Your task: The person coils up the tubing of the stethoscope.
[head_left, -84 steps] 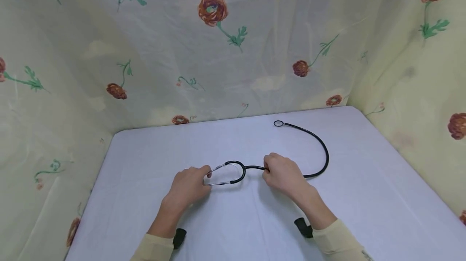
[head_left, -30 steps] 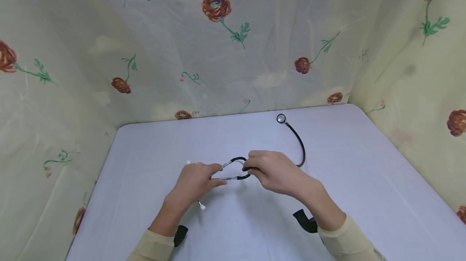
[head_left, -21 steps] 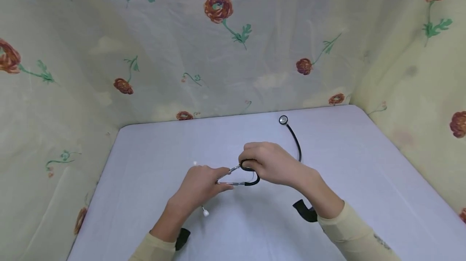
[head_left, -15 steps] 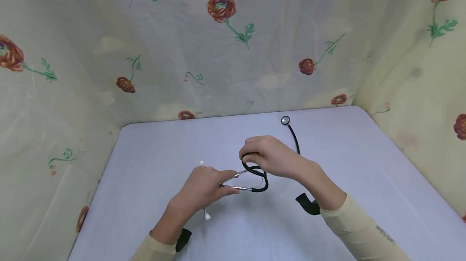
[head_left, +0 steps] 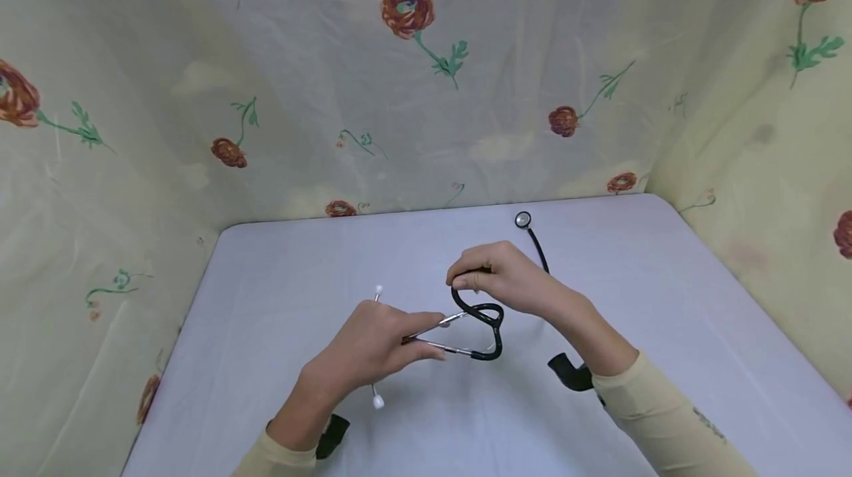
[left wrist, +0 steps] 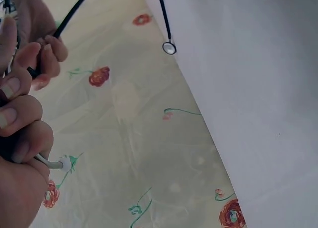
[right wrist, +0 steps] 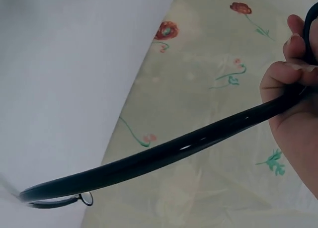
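A black stethoscope (head_left: 498,336) spans both hands above the white table. My left hand (head_left: 369,340) grips its metal ear tubes (head_left: 452,348), fingers curled round them in the left wrist view. White ear tips (head_left: 378,401) stick out on either side of that hand. My right hand (head_left: 509,277) pinches the black tubing (right wrist: 174,151), which bends back over the Y-shaped fork toward the left. Beyond the right hand the tubing runs to the chest piece (head_left: 523,220), by the table's far edge. Part of the tubing is hidden behind the right hand.
A white cloth covers the table (head_left: 286,262). Flower-printed sheeting (head_left: 319,92) hangs behind it and on both sides. Black straps (head_left: 572,373) are on both wrists, by the beige sleeves (head_left: 665,418).
My right hand has drawn the tubing in and folded it back over the fork, then risen slightly. The tubing's wide curve has shortened. Both ear tips have come into view at my left hand.
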Demonstrator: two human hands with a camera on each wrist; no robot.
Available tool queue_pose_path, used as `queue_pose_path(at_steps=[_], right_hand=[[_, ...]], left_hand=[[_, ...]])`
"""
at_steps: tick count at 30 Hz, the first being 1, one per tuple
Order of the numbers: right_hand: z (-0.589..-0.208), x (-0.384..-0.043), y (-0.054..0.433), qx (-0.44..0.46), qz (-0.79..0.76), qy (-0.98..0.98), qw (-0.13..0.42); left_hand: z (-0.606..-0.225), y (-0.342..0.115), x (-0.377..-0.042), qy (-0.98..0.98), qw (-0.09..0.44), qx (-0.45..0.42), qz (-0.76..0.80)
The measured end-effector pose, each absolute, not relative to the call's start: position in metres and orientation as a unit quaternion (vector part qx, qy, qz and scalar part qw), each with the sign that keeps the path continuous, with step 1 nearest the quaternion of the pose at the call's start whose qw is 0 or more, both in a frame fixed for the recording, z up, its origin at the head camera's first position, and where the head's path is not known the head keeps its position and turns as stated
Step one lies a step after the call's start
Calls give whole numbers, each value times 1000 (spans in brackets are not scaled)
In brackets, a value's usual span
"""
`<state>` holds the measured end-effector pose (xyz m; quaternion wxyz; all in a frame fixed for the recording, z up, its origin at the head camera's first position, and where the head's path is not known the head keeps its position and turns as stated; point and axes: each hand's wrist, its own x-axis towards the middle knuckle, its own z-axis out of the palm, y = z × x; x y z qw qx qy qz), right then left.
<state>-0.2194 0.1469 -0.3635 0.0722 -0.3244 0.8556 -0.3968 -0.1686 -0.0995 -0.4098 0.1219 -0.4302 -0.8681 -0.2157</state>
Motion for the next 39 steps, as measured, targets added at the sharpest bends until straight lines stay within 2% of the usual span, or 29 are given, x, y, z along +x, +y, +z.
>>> queue_pose_path(at_steps=[6, 11, 24, 29, 32, 39], right_hand=[[-369, -217, 149, -297, -449, 835, 115], [-374, -214, 146, -293, -478, 818, 128], [-388, -202, 139, -270, -448, 845, 108], [-392, -196, 134, -250, -443, 854, 110], [-393, -190, 131, -260, -415, 867, 90], [-396, -179, 132, -314, -372, 871, 65]], left_hand=[[-407, -100, -166, -846, 121, -434, -285], [-405, -100, -165, -828, 143, -430, -330], [-403, -102, -166, -849, 171, -373, -333], [-405, -102, -170, -861, 210, -350, -303], [-406, -103, -173, -868, 235, -334, -281], [-406, -110, -181, -899, 237, -278, -242]])
